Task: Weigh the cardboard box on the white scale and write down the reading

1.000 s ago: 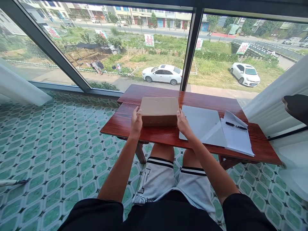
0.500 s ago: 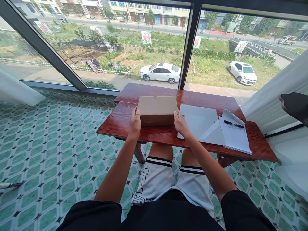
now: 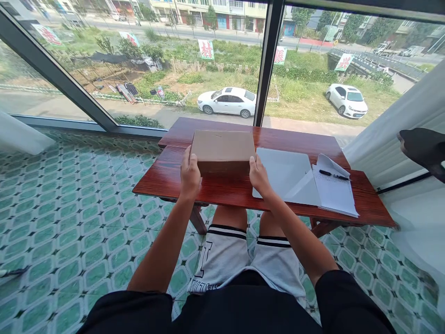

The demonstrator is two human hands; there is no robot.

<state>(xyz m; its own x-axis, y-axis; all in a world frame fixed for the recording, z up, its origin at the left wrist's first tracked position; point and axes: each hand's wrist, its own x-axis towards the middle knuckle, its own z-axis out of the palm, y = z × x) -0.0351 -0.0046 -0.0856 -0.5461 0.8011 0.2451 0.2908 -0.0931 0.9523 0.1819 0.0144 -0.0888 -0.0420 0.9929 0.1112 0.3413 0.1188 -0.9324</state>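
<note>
Cardboard box [image 3: 223, 146], closed, on red wooden bench [image 3: 225, 189]: left hand [image 3: 189, 174] and right hand [image 3: 259, 176] clasp its two ends, fingers curled around the sides. Just right of the box, touching the right hand: grey laptop [image 3: 282, 170], then open notebook [image 3: 333, 191] with pen [image 3: 333, 175] on top.

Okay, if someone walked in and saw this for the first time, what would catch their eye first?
Most likely the brown cardboard box in the middle of the red wooden bench table, gripped at its two ends by the left hand and the right hand. Just right of it lie a closed grey laptop and an open notebook with a black pen on it. Behind, a big window shows two white cars parked below.
</note>
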